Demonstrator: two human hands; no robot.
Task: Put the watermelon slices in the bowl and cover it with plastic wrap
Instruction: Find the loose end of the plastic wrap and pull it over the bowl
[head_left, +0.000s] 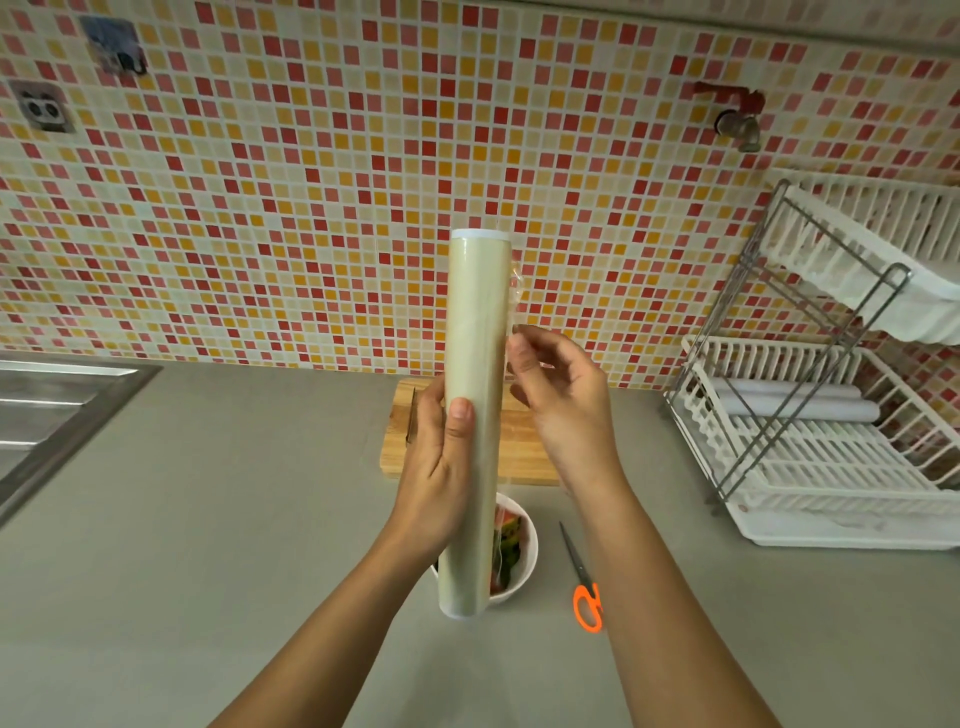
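Observation:
A long roll of plastic wrap (475, 364) stands nearly upright in front of me, held above the counter. My left hand (439, 467) grips its lower middle, thumb on the front. My right hand (561, 410) pinches the loose edge of the film at the roll's right side. Below the roll, a white bowl (524, 566) sits on the grey counter with watermelon slices (506, 545) inside; the roll hides most of the bowl.
Orange-handled scissors (584, 587) lie right of the bowl. A wooden cutting board (524, 447) lies behind my hands. A white dish rack (826, 426) stands at the right, holding more rolls. A steel sink (47, 415) is at the left.

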